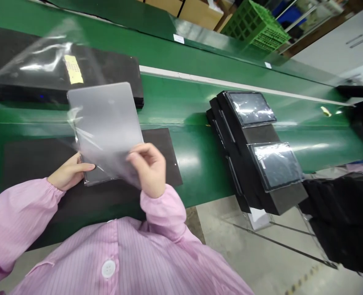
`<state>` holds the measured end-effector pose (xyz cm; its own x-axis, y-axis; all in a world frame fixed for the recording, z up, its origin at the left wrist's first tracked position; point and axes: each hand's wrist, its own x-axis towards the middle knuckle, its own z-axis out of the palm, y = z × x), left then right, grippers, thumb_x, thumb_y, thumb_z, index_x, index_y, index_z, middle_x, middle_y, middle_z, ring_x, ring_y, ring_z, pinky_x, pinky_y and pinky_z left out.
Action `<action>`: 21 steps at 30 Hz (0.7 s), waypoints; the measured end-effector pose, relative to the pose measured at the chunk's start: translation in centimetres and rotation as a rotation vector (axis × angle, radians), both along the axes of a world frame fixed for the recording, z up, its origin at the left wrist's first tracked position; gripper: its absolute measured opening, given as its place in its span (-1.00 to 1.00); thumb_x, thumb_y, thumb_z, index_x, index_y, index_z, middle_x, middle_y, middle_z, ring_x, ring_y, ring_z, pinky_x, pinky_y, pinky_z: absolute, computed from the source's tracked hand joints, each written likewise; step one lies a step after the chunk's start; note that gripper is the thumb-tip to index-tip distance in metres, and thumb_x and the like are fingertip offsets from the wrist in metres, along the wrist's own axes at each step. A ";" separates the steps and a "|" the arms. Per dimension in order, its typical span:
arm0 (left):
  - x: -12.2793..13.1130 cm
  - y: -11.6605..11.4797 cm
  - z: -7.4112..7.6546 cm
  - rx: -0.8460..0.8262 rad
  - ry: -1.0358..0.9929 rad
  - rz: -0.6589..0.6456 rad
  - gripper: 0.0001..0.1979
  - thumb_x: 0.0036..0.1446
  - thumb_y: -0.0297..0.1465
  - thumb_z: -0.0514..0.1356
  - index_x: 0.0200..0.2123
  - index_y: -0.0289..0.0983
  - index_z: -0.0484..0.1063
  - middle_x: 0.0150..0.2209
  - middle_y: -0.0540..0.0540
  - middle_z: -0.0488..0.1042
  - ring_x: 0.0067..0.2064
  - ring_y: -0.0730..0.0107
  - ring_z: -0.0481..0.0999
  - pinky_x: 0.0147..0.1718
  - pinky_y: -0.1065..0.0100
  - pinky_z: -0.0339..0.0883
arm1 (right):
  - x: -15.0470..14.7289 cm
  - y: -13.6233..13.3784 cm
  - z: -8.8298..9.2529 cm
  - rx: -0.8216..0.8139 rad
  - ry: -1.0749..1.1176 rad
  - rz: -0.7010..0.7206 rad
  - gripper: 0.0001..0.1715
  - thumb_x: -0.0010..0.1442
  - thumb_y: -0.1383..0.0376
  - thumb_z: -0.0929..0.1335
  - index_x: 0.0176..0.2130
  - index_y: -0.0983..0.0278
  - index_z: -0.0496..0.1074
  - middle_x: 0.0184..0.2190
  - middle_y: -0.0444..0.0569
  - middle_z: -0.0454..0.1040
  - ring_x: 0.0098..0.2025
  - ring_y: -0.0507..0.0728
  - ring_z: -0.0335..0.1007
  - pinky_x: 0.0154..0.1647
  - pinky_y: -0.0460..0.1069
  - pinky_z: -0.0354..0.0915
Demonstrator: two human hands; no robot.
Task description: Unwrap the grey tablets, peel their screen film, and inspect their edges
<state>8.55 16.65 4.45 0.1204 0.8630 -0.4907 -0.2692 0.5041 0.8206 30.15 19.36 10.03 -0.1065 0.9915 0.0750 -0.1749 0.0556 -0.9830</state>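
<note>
A grey tablet (106, 119) is held up at a tilt over the dark mat. My left hand (71, 170) grips its lower left edge, with the thumb on the near face. My right hand (150, 166) pinches clear plastic film (124, 166) near the tablet's lower right side, and the film is blurred there. More clear plastic (46, 61) spreads up and to the left of the tablet, above a long black foam block (114, 67). A yellow label (73, 69) shows in that area. Below the tablet lies a flat black mat (161, 151).
To the right, stacked black foam trays (261, 200) hold several film-covered tablets (275, 166) at the edge of the green bench (196, 164). A white strip (200, 82) runs along the bench. Beyond it stand a green crate (255, 26) and cardboard boxes (196, 14).
</note>
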 end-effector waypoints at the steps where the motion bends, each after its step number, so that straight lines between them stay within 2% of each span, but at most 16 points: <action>1: 0.1 0.0 0.0 -0.010 -0.029 0.000 -0.41 -0.10 -0.30 0.46 0.02 -0.22 0.41 -0.04 -0.09 0.62 0.06 0.01 0.57 -0.11 0.27 0.54 | 1.2 0.6 -0.4 -0.023 -0.021 -0.118 -0.85 0.11 0.21 0.44 -0.38 0.22 0.44 -0.45 -0.15 0.48 -0.38 0.02 0.43 -0.27 -0.03 0.44; 3: 0.2 0.0 0.0 -0.008 -0.058 0.000 -0.37 -0.07 -0.31 0.45 0.09 -0.22 0.37 0.02 -0.11 0.59 0.13 0.00 0.52 -0.05 0.26 0.53 | 2.8 1.3 -1.5 -0.079 -0.038 -0.304 -0.79 0.10 0.18 0.43 -0.26 0.23 0.47 -0.38 -0.11 0.49 -0.36 0.02 0.43 -0.28 -0.04 0.43; 5: 0.3 0.0 0.0 0.001 -0.061 -0.016 -0.34 -0.04 -0.32 0.44 0.14 -0.22 0.34 0.06 -0.12 0.57 0.17 0.00 0.49 0.01 0.23 0.51 | 3.3 1.1 -2.9 -0.126 -0.049 -0.393 -0.61 0.08 0.13 0.42 -0.11 0.26 0.47 -0.25 -0.02 0.52 -0.27 0.06 0.47 -0.23 -0.01 0.45; 8: 0.4 0.0 0.2 0.018 -0.044 -0.018 -0.35 -0.04 -0.32 0.44 0.12 -0.23 0.34 0.09 -0.12 0.55 0.17 -0.01 0.49 0.02 0.22 0.50 | 2.6 -0.4 -4.5 -0.174 -0.119 -0.323 -0.44 0.01 0.12 0.46 -0.03 0.31 0.46 -0.16 0.07 0.55 -0.19 0.12 0.50 -0.16 0.03 0.45; 10: 0.5 -0.2 0.4 0.034 -0.017 -0.005 -0.37 -0.09 -0.34 0.46 0.07 -0.24 0.37 0.06 -0.11 0.56 0.15 -0.02 0.50 0.01 0.22 0.49 | 1.9 -1.3 -4.8 -0.217 -0.178 -0.213 -0.52 -0.03 0.15 0.50 -0.13 0.33 0.51 -0.26 0.03 0.58 -0.24 0.14 0.49 -0.18 0.03 0.44; 13: 1.1 -0.8 0.6 0.054 0.039 0.033 -0.39 -0.16 -0.36 0.49 0.00 -0.24 0.42 0.01 -0.11 0.59 0.12 0.02 0.53 0.02 0.24 0.47 | 1.8 -2.1 -4.6 -0.236 -0.193 -0.165 -0.65 0.00 0.19 0.50 -0.23 0.33 0.54 -0.35 -0.04 0.57 -0.29 0.12 0.47 -0.17 0.03 0.42; 18: 2.7 -2.3 1.5 0.058 0.107 0.099 -0.41 -0.30 -0.31 0.56 -0.15 -0.27 0.49 -0.11 -0.13 0.64 -0.01 0.02 0.60 -0.05 0.24 0.51 | 2.9 -2.6 -3.7 -0.196 -0.011 -0.281 -0.67 0.03 0.17 0.49 -0.23 0.32 0.53 -0.37 -0.08 0.55 -0.31 0.08 0.45 -0.18 0.00 0.41; 21: 3.2 -3.5 2.5 0.018 0.133 0.114 -0.46 -0.26 -0.25 0.55 -0.17 -0.29 0.53 -0.16 -0.13 0.65 -0.06 0.03 0.62 -0.07 0.23 0.52 | 4.1 -2.6 -2.7 -0.194 0.028 -0.407 -0.65 0.14 0.09 0.41 -0.22 0.32 0.50 -0.33 -0.02 0.56 -0.29 0.14 0.52 -0.17 0.07 0.47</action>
<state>11.70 13.20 6.95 -0.0436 0.8761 -0.4802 -0.2117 0.4617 0.8614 34.28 16.78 7.36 0.2942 0.9482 -0.1195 -0.2035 -0.0600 -0.9772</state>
